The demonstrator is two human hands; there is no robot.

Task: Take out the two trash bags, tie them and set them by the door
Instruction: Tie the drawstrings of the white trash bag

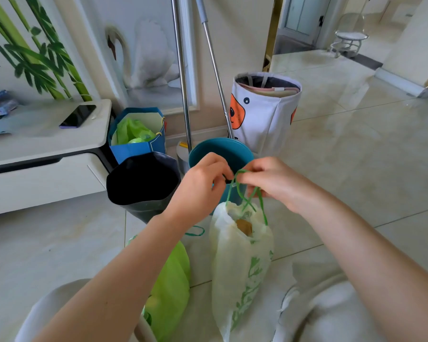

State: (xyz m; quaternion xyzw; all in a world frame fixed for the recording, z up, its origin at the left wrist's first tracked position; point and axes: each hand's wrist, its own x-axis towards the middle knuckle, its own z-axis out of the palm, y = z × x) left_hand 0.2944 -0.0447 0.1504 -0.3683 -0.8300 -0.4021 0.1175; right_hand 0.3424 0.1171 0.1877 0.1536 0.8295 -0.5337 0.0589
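Observation:
A pale translucent trash bag (237, 262) with green leaf print hangs in front of me, its mouth partly gathered, something brown showing inside. Its green drawstring (242, 191) loops up between my hands. My left hand (200, 183) pinches one part of the string and my right hand (269, 181) pinches the other, fingertips nearly touching above the bag. A bright green trash bag (171, 287) lies on the floor under my left forearm, with a thin green string loop (195, 232) beside it. Behind my hands stands a teal bin (220, 149).
A black-lined bin (141, 183) stands left of the teal one, a blue paper bag (139, 134) with green plastic behind it. Two mop poles (183, 82) lean on the wall. A white fabric basket (265, 112) stands right. A low cabinet (47, 149) with a phone (77, 116) is left.

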